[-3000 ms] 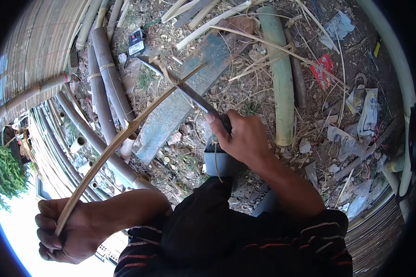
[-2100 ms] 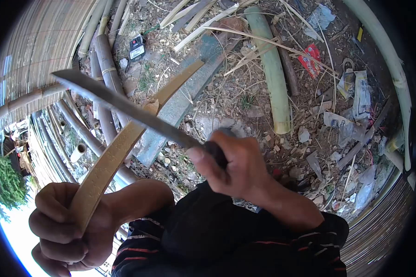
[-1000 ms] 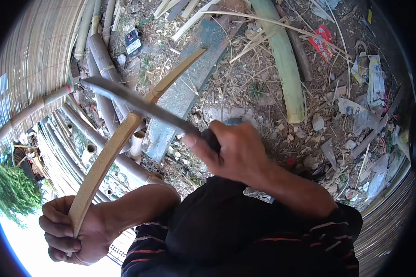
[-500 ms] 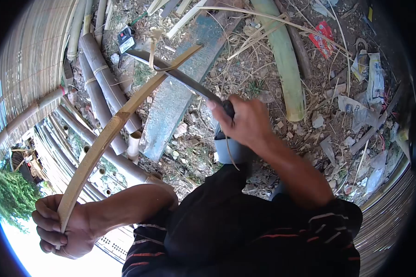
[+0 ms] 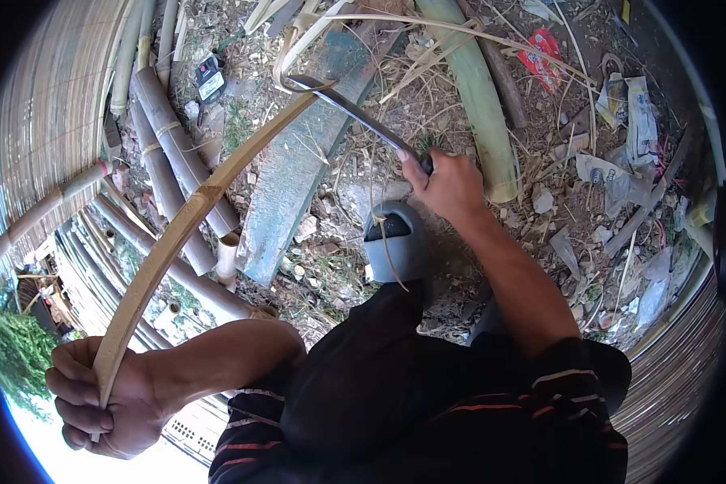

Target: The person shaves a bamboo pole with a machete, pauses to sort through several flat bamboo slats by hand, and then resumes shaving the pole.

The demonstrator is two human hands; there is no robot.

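My left hand (image 5: 109, 395), at the lower left, is closed around the near end of a long bamboo strip (image 5: 181, 222). The strip slants up and away to the right, with a darker node partway along. My right hand (image 5: 452, 189) grips the dark handle of a machete (image 5: 363, 118). Its blade points up and left, and its tip part meets the far end of the strip. A thin curled shaving (image 5: 289, 60) rises where blade and strip meet. Below that end lies a worn bluish plank (image 5: 286, 189) on the ground.
A thick green bamboo pole (image 5: 482, 105) lies beyond my right hand. Brown bamboo poles (image 5: 173, 153) lie left of the plank. A grey shoe (image 5: 395, 250) is below the blade. A small black device (image 5: 210, 78), a red wrapper (image 5: 543, 60) and plastic litter lie around.
The machete has slid outward along the strip to its far end, and the shaving has moved up with it. My left hand keeps its hold in nearly the same place.
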